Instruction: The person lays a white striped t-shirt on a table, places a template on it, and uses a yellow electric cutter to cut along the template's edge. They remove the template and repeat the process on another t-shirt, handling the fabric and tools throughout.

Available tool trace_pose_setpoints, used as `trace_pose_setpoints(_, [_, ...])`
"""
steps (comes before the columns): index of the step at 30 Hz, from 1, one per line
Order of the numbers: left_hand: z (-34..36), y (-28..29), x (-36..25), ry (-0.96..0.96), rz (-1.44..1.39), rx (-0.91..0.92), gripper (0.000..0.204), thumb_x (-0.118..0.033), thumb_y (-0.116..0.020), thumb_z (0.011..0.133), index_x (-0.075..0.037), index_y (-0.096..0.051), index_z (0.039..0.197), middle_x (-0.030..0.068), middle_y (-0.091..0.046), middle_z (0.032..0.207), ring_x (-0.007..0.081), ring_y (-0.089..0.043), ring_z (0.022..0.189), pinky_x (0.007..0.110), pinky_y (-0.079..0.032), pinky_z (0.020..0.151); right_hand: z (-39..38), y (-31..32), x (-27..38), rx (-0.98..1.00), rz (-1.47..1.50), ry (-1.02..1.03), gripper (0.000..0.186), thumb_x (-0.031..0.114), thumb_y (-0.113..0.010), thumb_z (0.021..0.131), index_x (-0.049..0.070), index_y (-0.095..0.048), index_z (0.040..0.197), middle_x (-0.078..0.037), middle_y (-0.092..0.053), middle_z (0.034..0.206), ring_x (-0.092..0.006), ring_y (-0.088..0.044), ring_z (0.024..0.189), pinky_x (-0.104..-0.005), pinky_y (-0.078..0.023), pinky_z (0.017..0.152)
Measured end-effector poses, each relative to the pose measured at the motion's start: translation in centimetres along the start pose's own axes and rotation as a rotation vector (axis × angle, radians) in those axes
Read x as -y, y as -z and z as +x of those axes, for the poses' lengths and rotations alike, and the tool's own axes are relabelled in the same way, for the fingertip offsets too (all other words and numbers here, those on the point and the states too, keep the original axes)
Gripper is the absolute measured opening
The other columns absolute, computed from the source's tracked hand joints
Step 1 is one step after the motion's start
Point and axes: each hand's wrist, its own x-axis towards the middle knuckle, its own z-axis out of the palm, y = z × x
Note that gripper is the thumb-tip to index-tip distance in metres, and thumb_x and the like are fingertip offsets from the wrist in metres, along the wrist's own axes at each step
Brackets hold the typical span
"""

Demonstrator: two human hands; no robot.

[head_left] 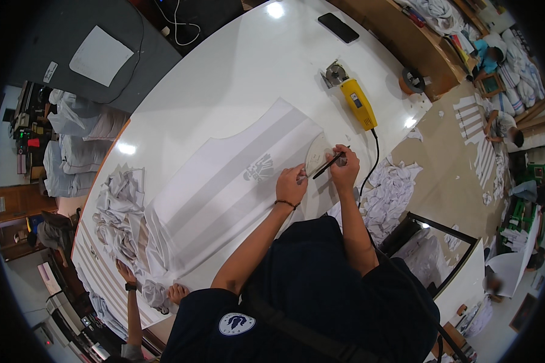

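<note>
A white fabric panel [224, 175] with grey stripes and a grey emblem lies flat on the white table. My left hand [292, 185] is closed at the panel's right edge, fingers pinched on the cloth. A pale curved piece [317, 152] sits against that same edge, between my hands. My right hand [345, 168] is closed round a slim black pen-like tool [327, 167], its tip slanting down toward my left hand; its exact kind is hard to make out. Beyond my right hand lies a yellow electric rotary cutter [358, 104] with a round blade and black cord.
Crumpled grey-white cloth [120, 212] is heaped at the table's left, where another person's hand [126, 272] touches it. A black phone [338, 28] rests at the far edge. White scraps [391, 192] pile up on the right. The cutter's cord [376, 158] runs past my right hand.
</note>
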Motion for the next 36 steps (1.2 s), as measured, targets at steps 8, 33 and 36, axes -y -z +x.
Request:
trace_pose_setpoints(8, [0.03,-0.06,-0.25,0.009,0.003,-0.006,0.043,-0.008,-0.073,0.077,-0.007,-0.072,0.119,0.009,-0.075,0.094,0.0263,-0.07,0.085,0.038,-0.057,0.08,-0.07,-0.19,-0.44,-0.021,0.023,0.0,0.041,0.017,-0.084,0.075,0.009,-0.071,0.113,-0.006,-0.074,0.101,-0.0256,-0.067,0.096,-0.0397,-0.045,0.09])
trace_pose_setpoints(33, [-0.67,0.02,-0.07,-0.011,-0.05,0.013,0.05,-0.01,-0.074,0.076,-0.009,-0.067,0.125,0.0064,-0.076,0.097,0.0264,-0.068,0.09,0.039,-0.056,0.086,-0.05,-0.28,-0.51,-0.024,0.007,0.004,0.041,0.017,-0.084,0.075,0.011,-0.071,0.113,-0.006,-0.074,0.101,-0.0257,-0.067,0.095,-0.0397,-0.046,0.089])
trace_pose_setpoints(36, [-0.59,0.46,-0.76,-0.002,0.031,0.075,0.047,-0.007,-0.071,0.078,-0.007,-0.067,0.125,0.0092,-0.073,0.107,0.0285,-0.066,0.098,0.037,-0.054,0.09,0.04,-0.19,-0.52,-0.003,0.004,-0.004,0.041,0.018,-0.084,0.076,0.011,-0.071,0.113,-0.006,-0.074,0.101,-0.026,-0.067,0.095,-0.0395,-0.046,0.089])
